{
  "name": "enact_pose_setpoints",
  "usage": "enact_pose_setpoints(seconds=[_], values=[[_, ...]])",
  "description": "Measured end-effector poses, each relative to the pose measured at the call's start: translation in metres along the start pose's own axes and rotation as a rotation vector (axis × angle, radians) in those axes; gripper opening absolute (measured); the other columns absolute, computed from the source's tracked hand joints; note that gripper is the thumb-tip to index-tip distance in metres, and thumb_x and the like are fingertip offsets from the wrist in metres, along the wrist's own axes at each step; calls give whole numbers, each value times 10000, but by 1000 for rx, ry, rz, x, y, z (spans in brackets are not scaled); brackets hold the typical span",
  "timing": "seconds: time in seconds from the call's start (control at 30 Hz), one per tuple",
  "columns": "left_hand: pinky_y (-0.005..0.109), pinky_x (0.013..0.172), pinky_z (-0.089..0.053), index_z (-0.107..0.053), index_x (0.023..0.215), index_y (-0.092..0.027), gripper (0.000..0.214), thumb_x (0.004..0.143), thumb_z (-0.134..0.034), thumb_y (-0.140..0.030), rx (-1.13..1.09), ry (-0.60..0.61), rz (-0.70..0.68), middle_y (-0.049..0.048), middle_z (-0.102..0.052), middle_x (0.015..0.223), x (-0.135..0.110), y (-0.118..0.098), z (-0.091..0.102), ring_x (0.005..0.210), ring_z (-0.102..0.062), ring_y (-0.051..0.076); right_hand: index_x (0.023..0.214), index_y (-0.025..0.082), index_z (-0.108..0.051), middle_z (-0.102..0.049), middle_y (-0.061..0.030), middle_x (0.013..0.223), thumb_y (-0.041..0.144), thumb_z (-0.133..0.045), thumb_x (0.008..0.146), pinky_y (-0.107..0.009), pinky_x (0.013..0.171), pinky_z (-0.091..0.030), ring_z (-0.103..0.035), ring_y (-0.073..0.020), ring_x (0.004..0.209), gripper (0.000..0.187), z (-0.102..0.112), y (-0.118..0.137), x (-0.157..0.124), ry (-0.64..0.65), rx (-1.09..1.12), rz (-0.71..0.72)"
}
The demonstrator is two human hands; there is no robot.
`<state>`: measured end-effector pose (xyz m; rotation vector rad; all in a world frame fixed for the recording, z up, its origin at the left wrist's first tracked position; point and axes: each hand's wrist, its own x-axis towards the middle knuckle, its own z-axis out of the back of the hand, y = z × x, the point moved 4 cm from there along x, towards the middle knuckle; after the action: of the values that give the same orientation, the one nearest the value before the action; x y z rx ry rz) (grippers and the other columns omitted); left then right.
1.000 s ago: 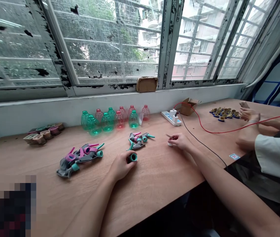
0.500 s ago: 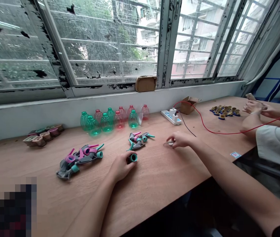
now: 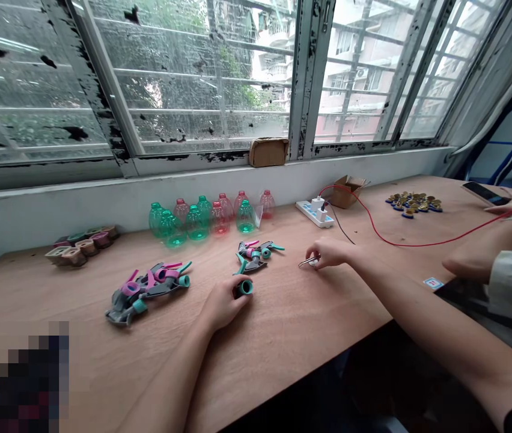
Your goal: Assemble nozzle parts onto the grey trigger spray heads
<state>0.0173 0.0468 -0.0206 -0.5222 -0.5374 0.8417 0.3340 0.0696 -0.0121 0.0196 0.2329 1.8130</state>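
Note:
My left hand [image 3: 222, 304] rests on the wooden table [image 3: 283, 325], its fingers wrapped round a grey sprayer head with a teal collar [image 3: 243, 287]. My right hand [image 3: 330, 252] lies further right, pinching metal tweezers [image 3: 306, 262] whose tips point left, over a small white part that is mostly hidden. Between my hands, a little further back, lies a small pile of sprayer heads [image 3: 256, 254] in grey, pink and teal. A larger pile of sprayer heads [image 3: 148, 287] lies to the left.
Green and red small bottles [image 3: 206, 218] stand near the wall. Small pots [image 3: 80, 245] sit at far left. A white power strip [image 3: 313, 214] with red and black cables, a cardboard box [image 3: 345, 191] and round parts [image 3: 413, 204] lie right. Another person's arm [image 3: 481, 252] and a phone [image 3: 484, 192] are at far right.
My right hand has drawn slightly left, turning the tweezers' tips leftward. The neighbour's hands moved right; a phone now lies on the table. My left hand stayed put.

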Motion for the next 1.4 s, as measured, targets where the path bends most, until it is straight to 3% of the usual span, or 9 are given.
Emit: enact_pose_setpoints(seconds=[0.4, 0.7, 0.87, 1.07, 1.23, 1.4], values=[[268, 716, -445, -661, 1003, -208, 275, 752, -565, -267, -5, 7, 0, 16, -693, 898, 0, -2, 0, 782, -593, 174, 865, 239, -747, -720, -56, 840, 340, -689, 646, -270, 599, -399, -631, -215, 742, 248, -3, 0, 2, -6, -57, -20], [243, 678, -436, -668, 992, -220, 267, 741, -575, -237, -7, -4, -10, 2, -696, 883, -1, -1, 1, 747, -596, 158, 816, 219, -732, -710, -108, 830, 610, -616, 704, -293, 568, -370, -632, -263, 744, 423, -10, 3, 1, -91, -114, -97], [248, 682, -432, -665, 999, -216, 280, 737, -566, -220, 4, 1, -20, 8, -697, 900, -1, -2, 1, 755, -593, 160, 859, 224, -731, -716, -92, 822, 580, -596, 728, -284, 561, -358, -633, -247, 735, 403, -11, 3, 0, -116, -90, -97], [241, 674, -433, -668, 997, -224, 274, 741, -572, -214, 10, -5, -34, 5, -697, 904, -1, -1, 0, 760, -598, 160, 880, 199, -737, -727, -54, 801, 346, -610, 721, -251, 593, -382, -629, -190, 714, 251, -11, -8, -8, -174, 122, -127], [247, 692, -435, -658, 1030, -214, 289, 757, -567, -230, 32, 12, -26, 16, -695, 926, -1, 1, -1, 768, -597, 161, 806, 154, -741, -712, -60, 741, 366, -600, 715, -241, 565, -363, -607, -179, 678, 270, -12, -15, -10, -221, 228, -129], [242, 699, -437, -655, 1031, -214, 286, 761, -564, -233, 19, 15, -19, 12, -695, 938, 0, 1, -1, 778, -597, 156, 764, 159, -750, -691, -47, 671, 377, -620, 706, -238, 536, -327, -570, -158, 615, 260, -19, -17, -5, -168, 182, -140]])
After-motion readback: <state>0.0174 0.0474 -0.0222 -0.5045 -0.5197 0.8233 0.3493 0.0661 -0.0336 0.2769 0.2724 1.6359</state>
